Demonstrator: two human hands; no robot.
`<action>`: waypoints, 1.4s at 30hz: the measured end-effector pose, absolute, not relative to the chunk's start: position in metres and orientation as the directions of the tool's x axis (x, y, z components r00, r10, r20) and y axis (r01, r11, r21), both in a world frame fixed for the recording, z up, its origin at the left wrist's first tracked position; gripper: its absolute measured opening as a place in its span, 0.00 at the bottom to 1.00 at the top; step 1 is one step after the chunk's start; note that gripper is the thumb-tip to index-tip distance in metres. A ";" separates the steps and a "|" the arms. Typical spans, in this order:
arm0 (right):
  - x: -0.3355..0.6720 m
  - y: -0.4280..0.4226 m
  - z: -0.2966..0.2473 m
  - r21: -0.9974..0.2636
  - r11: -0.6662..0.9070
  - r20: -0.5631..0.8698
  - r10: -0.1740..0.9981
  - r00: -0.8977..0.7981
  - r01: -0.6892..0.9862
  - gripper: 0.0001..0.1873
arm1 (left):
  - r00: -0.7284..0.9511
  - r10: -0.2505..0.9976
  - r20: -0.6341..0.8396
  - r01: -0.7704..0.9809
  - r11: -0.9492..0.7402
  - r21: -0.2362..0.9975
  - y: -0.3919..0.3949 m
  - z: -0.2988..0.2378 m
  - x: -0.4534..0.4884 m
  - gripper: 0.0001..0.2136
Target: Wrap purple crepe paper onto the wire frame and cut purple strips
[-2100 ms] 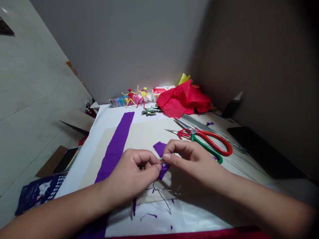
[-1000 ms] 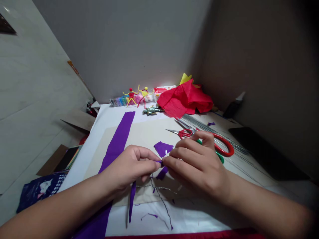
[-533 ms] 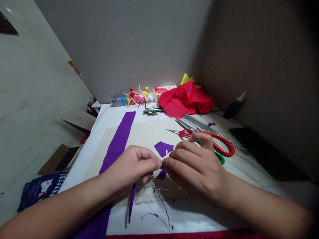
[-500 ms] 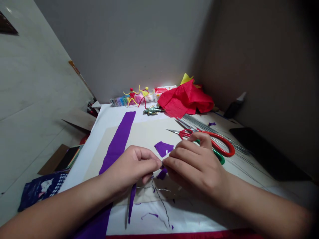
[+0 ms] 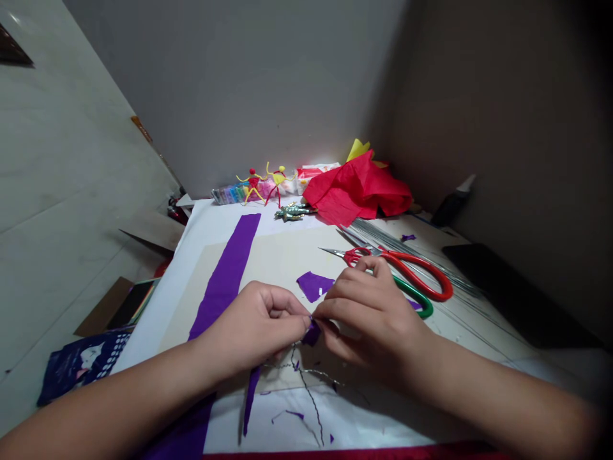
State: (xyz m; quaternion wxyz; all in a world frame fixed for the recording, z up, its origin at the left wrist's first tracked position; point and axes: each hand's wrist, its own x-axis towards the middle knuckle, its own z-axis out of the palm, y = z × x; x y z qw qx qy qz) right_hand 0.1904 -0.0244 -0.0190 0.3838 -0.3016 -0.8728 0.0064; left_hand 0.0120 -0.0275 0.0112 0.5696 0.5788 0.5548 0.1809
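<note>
— Pinches what, and where?
— Grips a small purple paper piece [image 5: 312,333] between closed fingertips of left hand [image 5: 268,322] and right hand [image 5: 373,313], near twisted wire [image 5: 295,367].
— And beyond?
— Red-and-green-handled scissors [image 5: 401,257], just past the right hand.

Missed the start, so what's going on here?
A person's left hand pinches a small purple piece; the right hand meets it there, its own grip unclear. Twisted wire shows just below. A long purple strip lies to the left, and big scissors lie beyond the right hand.
</note>
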 end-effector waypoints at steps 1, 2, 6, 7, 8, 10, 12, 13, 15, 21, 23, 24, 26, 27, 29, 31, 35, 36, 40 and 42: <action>0.191 -0.025 -0.019 -0.250 0.817 0.663 0.535 -0.523 0.520 0.05 | 0.321 0.849 -0.420 0.438 0.261 0.861 -0.027 0.011 0.012 0.05; 0.191 -0.024 -0.018 -0.256 0.816 0.662 0.538 -0.522 0.517 0.05 | 0.323 0.848 -0.419 0.437 0.259 0.861 -0.027 0.011 0.012 0.05; 0.193 -0.024 -0.018 -0.244 0.824 0.656 0.528 -0.539 0.511 0.05 | 0.318 0.848 -0.424 0.436 0.267 0.860 -0.027 0.012 0.013 0.05; 0.193 -0.024 -0.018 -0.227 0.829 0.654 0.519 -0.551 0.511 0.05 | 0.314 0.848 -0.426 0.437 0.269 0.858 -0.027 0.012 0.013 0.05; 0.193 -0.024 -0.017 -0.205 0.833 0.651 0.508 -0.564 0.514 0.06 | 0.310 0.849 -0.428 0.436 0.273 0.858 -0.027 0.012 0.013 0.05; 0.192 -0.026 -0.014 -0.153 0.837 0.649 0.486 -0.585 0.526 0.07 | 0.307 0.849 -0.431 0.427 0.282 0.859 -0.027 0.012 0.014 0.04; 0.191 -0.028 -0.012 -0.120 0.835 0.647 0.477 -0.595 0.538 0.09 | 0.309 0.845 -0.436 0.428 0.286 0.857 -0.027 0.012 0.014 0.04; 0.190 -0.029 -0.012 -0.120 0.834 0.650 0.476 -0.592 0.539 0.09 | 0.309 0.844 -0.439 0.433 0.286 0.855 -0.027 0.012 0.014 0.04; 0.189 -0.030 -0.014 -0.156 0.833 0.661 0.487 -0.571 0.531 0.08 | 0.311 0.843 -0.440 0.445 0.280 0.851 -0.027 0.012 0.015 0.04; 0.188 -0.028 -0.017 -0.326 0.807 0.633 0.573 -0.520 0.493 0.06 | 0.310 0.841 -0.443 0.463 0.274 0.843 -0.028 0.015 0.015 0.04; 0.190 -0.027 -0.015 -0.365 0.801 0.604 0.591 -0.534 0.474 0.06 | 0.307 0.844 -0.441 0.465 0.271 0.843 -0.028 0.016 0.015 0.04; 0.191 -0.027 -0.014 -0.382 0.798 0.592 0.598 -0.540 0.466 0.06 | 0.307 0.845 -0.437 0.466 0.267 0.844 -0.029 0.016 0.015 0.04; 0.192 -0.027 -0.013 -0.418 0.787 0.572 0.616 -0.542 0.454 0.05 | 0.309 0.848 -0.431 0.467 0.259 0.845 -0.029 0.016 0.014 0.04; 0.192 -0.027 -0.013 -0.438 0.780 0.564 0.625 -0.539 0.447 0.05 | 0.309 0.849 -0.429 0.467 0.258 0.846 -0.029 0.016 0.014 0.04; 0.193 -0.027 -0.013 -0.480 0.765 0.549 0.644 -0.533 0.430 0.04 | 0.309 0.849 -0.429 0.466 0.258 0.846 -0.028 0.015 0.014 0.04; 0.193 -0.026 -0.014 -0.523 0.747 0.539 0.663 -0.520 0.411 0.04 | 0.308 0.850 -0.428 0.467 0.257 0.846 -0.028 0.015 0.014 0.05; 0.192 -0.026 -0.012 -0.597 0.706 0.516 0.702 -0.491 0.381 0.05 | 0.307 0.857 -0.414 0.474 0.239 0.847 -0.028 0.016 0.015 0.05; 0.192 -0.025 -0.012 -0.605 0.700 0.512 0.707 -0.489 0.379 0.05 | 0.306 0.859 -0.411 0.473 0.238 0.849 -0.028 0.016 0.015 0.05; 0.191 -0.025 -0.012 -0.586 0.706 0.523 0.704 -0.480 0.398 0.05 | 0.310 0.862 -0.401 0.461 0.233 0.856 -0.027 0.015 0.015 0.06; 0.190 -0.026 -0.013 -0.593 0.702 0.533 0.710 -0.460 0.396 0.05 | 0.311 0.865 -0.393 0.444 0.233 0.865 -0.027 0.015 0.015 0.06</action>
